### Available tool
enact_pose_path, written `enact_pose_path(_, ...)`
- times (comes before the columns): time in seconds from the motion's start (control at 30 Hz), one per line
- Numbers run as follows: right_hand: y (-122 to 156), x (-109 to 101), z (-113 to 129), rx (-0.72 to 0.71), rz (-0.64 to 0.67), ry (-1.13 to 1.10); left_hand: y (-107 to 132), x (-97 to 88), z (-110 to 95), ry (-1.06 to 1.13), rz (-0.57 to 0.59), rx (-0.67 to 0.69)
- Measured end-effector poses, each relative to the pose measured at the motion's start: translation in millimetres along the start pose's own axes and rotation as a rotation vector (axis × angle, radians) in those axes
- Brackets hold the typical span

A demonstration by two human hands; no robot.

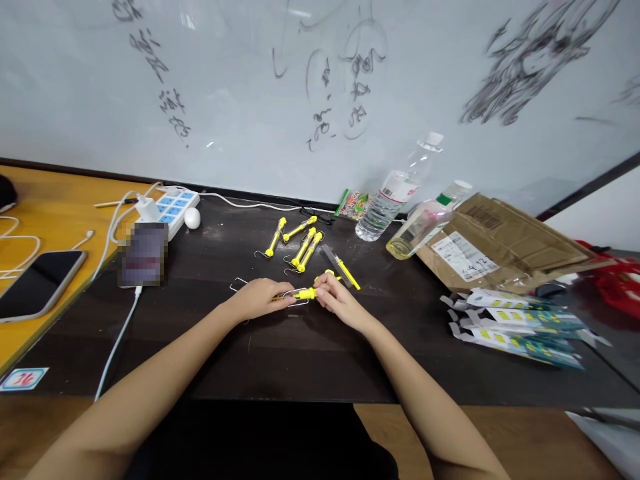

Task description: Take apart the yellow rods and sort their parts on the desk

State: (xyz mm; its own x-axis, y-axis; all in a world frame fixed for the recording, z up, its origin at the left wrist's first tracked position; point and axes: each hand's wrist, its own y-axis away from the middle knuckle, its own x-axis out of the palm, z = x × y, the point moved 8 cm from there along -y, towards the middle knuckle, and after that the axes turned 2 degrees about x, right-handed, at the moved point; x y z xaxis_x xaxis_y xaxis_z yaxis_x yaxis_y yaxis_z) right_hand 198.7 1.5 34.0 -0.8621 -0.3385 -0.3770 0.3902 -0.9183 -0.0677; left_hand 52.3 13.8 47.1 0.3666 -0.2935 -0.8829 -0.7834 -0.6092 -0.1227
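A yellow-ended tubular spring scale [306, 293] lies crosswise between my two hands, just above the dark table. My left hand [254, 299] is closed round its left part, and a bent wire sticks out beyond the knuckles. With thumb and fingers my right hand [343, 303] grips the yellow right end. Another yellow piece [327, 275] shows partly behind the right fingers. Several more spring scales [310, 252] with small wire hooks lie behind the hands, one spring scale [276, 237] slightly apart on the left.
A yellow-and-grey strip-like tool [347, 272] lies right of the scales. Further right stand a water bottle [390, 200], a bottle of yellow liquid [425, 223], a brown parcel bag [480, 240] and opened boxes [520, 327]. Leftward are a power strip [175, 210], a phone [144, 253] and cables.
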Motion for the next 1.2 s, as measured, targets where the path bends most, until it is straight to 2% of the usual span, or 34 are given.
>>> enact_pose_path(0.27,-2.9,1.6,-2.9,0.001,0.008,0.138,-0.6,3.5,-0.1,-0.013,-0.012,0.018)
enact_pose_path(0.4,-2.5,-0.7,-3.6,-0.024,-0.022,0.086,-0.5,1.7,-0.4,0.027,-0.002,0.012)
enact_pose_path(0.87,-1.0,0.9,-1.5,-0.035,0.019,-0.075,-0.4,-0.3,-1.3,0.085,0.001,0.007)
enact_pose_path(1.03,-1.9,-3.2,-4.8,0.004,-0.059,0.055,-0.6,-0.5,-3.0,0.061,-0.003,0.014)
enact_pose_path(1.2,-3.6,-2.5,-7.6,0.016,-0.009,0.155,-0.8,2.3,-2.2,0.043,0.018,0.009)
